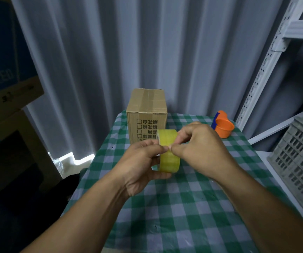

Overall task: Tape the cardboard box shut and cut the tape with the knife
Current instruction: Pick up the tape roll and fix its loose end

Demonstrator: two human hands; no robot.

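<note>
A small cardboard box (147,114) stands upright at the far end of the table, its top flaps folded down with a strip of tape along the seam. In front of it I hold a roll of yellowish clear tape (169,154) above the table. My left hand (143,161) grips the roll from the left side. My right hand (200,148) pinches at the roll's outer surface with thumb and forefinger. An orange tool with a blue part (221,126), perhaps the knife, lies at the far right of the table.
The table carries a green and white checked cloth (174,207). A grey plastic crate (300,159) stands at the right, under a white metal shelf frame (267,66). Stacked cartons (6,84) fill the left side. A corrugated wall lies behind.
</note>
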